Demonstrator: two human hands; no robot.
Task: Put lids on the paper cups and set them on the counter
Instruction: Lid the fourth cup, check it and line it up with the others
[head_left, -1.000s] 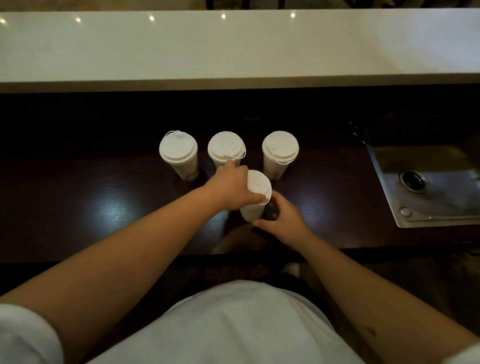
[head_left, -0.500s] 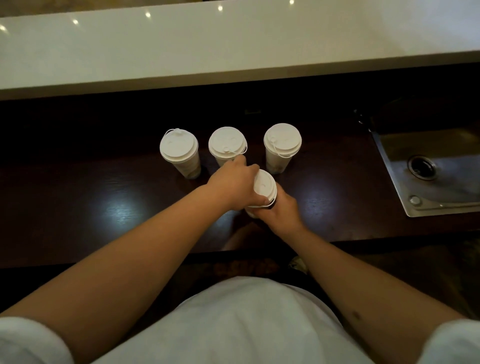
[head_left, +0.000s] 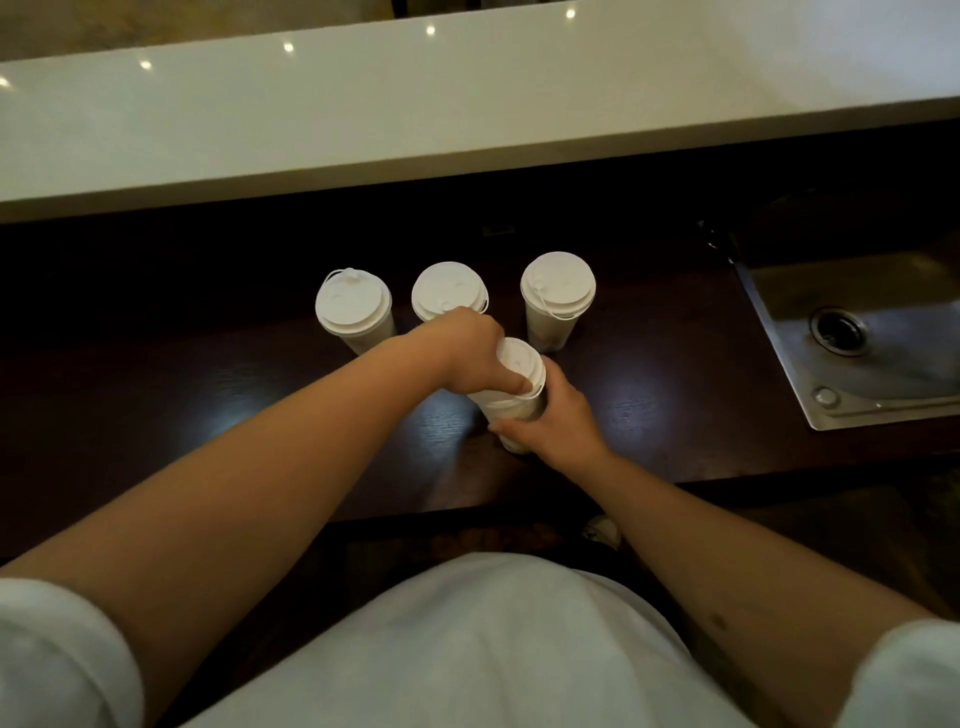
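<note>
Three white paper cups with lids stand in a row on the dark wooden counter (head_left: 649, 374): the left cup (head_left: 353, 309), the middle cup (head_left: 447, 291) and the right cup (head_left: 557, 291). A fourth paper cup (head_left: 511, 410) stands in front of them. My right hand (head_left: 553, 421) wraps around its body. My left hand (head_left: 467, 356) rests on its white lid (head_left: 522, 364), fingers pressing along the rim. The left hand hides part of the middle cup.
A raised pale countertop (head_left: 467, 104) runs across the back. A steel sink (head_left: 872, 338) with a drain is set into the dark counter at the right. The counter's front edge lies just below my hands.
My right hand closed in from the cup's base and now grips its body. My left hand stays pressed on the lid. The view has tilted slightly.
</note>
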